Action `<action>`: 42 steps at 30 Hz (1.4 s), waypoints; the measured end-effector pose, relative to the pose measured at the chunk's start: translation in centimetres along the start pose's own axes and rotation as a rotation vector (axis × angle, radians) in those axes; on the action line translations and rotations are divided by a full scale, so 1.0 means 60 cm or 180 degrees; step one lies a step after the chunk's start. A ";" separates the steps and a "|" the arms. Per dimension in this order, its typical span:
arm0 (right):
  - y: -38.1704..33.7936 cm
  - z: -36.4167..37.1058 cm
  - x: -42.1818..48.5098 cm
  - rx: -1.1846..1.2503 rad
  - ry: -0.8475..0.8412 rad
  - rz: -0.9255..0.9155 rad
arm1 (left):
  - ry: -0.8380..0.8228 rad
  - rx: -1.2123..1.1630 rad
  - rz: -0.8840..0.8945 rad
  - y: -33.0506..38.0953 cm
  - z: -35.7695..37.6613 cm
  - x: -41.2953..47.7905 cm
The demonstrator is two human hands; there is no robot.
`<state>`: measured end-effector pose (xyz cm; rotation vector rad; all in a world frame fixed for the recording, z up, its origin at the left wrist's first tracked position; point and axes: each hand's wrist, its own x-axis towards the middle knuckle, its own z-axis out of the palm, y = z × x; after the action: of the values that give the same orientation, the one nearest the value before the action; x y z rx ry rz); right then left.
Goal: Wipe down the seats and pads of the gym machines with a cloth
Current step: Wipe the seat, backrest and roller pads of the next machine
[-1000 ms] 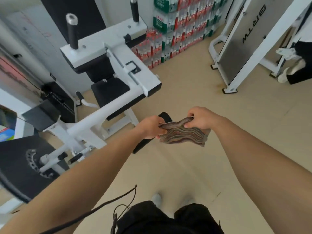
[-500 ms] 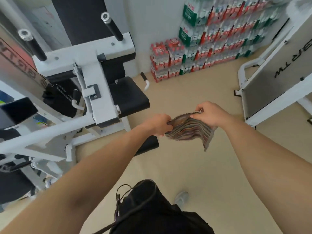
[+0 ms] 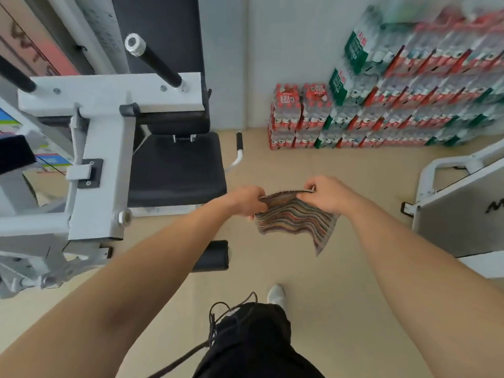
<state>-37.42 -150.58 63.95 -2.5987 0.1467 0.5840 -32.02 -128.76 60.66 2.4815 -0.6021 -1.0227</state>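
Observation:
A striped multicoloured cloth (image 3: 296, 218) hangs in the air in front of me, held by its top edge. My left hand (image 3: 245, 200) pinches its left corner and my right hand (image 3: 324, 193) pinches its right corner. Left of the hands stands a white gym machine with a black seat (image 3: 177, 167) and a tall black back pad (image 3: 161, 36). A black roller pad (image 3: 211, 256) sticks out low on the machine, just below my left forearm. The cloth touches no pad.
The white machine frame (image 3: 101, 132) with two black handles (image 3: 152, 60) fills the left side. Stacked packs of bottled water (image 3: 381, 105) line the far wall. Another white machine (image 3: 458, 208) stands at the right. Beige floor (image 3: 313, 165) lies ahead; my shoe (image 3: 276, 293) is below.
The view has swung left to face the seat, which now lies nearer and more square-on. Both hands kept hold of the cloth, and it hangs more spread out.

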 end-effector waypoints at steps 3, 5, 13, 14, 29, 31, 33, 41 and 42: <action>0.034 -0.046 0.077 -0.0174 -0.0161 -0.0073 | 0.0133 -0.0271 -0.0159 0.020 -0.033 0.075; 0.054 -0.078 0.123 -0.0292 -0.0238 -0.0160 | 0.0230 -0.0354 -0.0237 0.033 -0.052 0.117; 0.123 -0.176 0.314 -0.0369 -0.0606 -0.0356 | 0.0485 -0.0832 -0.0577 0.055 -0.119 0.263; 0.125 -0.185 0.344 -0.0386 -0.0688 -0.0418 | 0.0499 -0.0891 -0.0655 0.053 -0.128 0.282; 0.014 -0.349 0.809 -0.1161 -0.1590 -0.1567 | 0.1370 -0.1536 -0.1890 0.011 -0.311 0.494; -0.020 -0.342 0.856 -0.1324 -0.1772 -0.1713 | 0.1404 -0.1739 -0.2084 -0.018 -0.323 0.511; -0.057 -0.331 0.908 -0.1467 -0.1933 -0.1845 | 0.1487 -0.1938 -0.2239 -0.055 -0.340 0.528; -0.206 -0.267 1.067 -0.1864 -0.2410 -0.2051 | 0.2445 -0.3960 -0.2533 -0.177 -0.389 0.583; -0.226 -0.258 1.077 -0.1862 -0.2489 -0.2106 | 0.2806 -0.4310 -0.2579 -0.187 -0.390 0.585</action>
<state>29.57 -145.93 54.36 -2.4504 -1.2291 1.4505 10.24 -133.34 50.75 1.5066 1.0869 -0.1890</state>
